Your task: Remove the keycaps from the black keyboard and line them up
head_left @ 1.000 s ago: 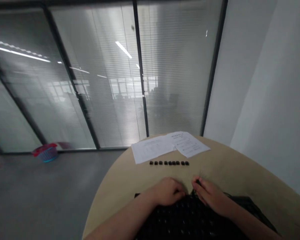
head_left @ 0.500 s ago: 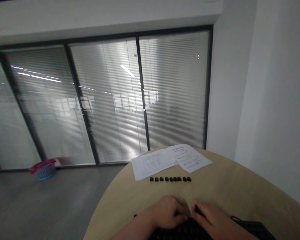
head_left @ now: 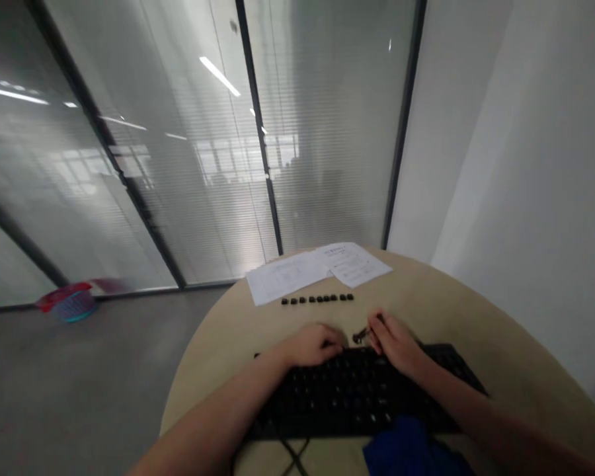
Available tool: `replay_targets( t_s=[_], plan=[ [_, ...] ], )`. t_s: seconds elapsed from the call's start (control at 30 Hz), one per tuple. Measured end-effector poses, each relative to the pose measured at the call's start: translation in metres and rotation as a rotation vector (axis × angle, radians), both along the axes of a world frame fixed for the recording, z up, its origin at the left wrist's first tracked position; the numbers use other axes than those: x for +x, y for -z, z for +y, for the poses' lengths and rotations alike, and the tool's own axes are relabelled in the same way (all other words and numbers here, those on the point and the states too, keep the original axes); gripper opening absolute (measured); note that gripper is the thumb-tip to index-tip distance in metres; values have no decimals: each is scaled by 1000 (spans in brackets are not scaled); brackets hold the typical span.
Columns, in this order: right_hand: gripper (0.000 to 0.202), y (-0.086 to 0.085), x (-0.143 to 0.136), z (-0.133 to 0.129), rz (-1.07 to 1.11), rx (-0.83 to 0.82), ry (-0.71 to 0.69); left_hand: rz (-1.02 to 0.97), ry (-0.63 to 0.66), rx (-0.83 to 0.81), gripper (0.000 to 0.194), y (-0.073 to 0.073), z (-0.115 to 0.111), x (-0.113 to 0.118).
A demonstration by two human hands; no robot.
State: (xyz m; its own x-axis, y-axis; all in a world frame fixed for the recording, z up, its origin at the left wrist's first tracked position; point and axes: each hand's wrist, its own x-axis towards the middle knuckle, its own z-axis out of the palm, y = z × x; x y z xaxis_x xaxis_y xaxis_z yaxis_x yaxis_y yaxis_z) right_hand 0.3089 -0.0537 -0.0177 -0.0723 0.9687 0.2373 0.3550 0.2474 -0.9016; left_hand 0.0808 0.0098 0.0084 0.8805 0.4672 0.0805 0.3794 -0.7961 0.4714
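Observation:
A black keyboard (head_left: 327, 390) lies across the near part of the round table, its back edge facing away from me. My left hand (head_left: 313, 344) rests at that back edge with its fingers curled together; what is inside them, if anything, is hidden. My right hand (head_left: 393, 338) is closed around a small dark-handled tool with thin wire ends, which looks like a keycap puller (head_left: 367, 332). A small dark piece (head_left: 357, 338) shows at the tool's tip, blurred. Beyond my hands, several black keycaps (head_left: 319, 299) stand in a row.
Two printed sheets of paper (head_left: 287, 274) overlap at the table's far edge. A cable (head_left: 293, 456) and blue cloth (head_left: 406, 446) are at the near side. A red and blue basket (head_left: 74, 304) sits on the floor by the glass partition (head_left: 322, 165).
My view has tipped downward, bringing most of the keyboard into sight. My right hand has moved away from my left, and the tool's tip now shows between them.

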Motion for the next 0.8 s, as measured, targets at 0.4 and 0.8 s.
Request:
replay_targets(
  t_s=[0.4, 0.8],
  plan=[
    [40, -4, 5, 6, 99, 4, -93, -216, -170, -101, 22, -11, -6, 19],
    [33, -33, 29, 8, 21, 167, 120, -180, -325, -13, 14, -36, 25, 33]
  ],
)
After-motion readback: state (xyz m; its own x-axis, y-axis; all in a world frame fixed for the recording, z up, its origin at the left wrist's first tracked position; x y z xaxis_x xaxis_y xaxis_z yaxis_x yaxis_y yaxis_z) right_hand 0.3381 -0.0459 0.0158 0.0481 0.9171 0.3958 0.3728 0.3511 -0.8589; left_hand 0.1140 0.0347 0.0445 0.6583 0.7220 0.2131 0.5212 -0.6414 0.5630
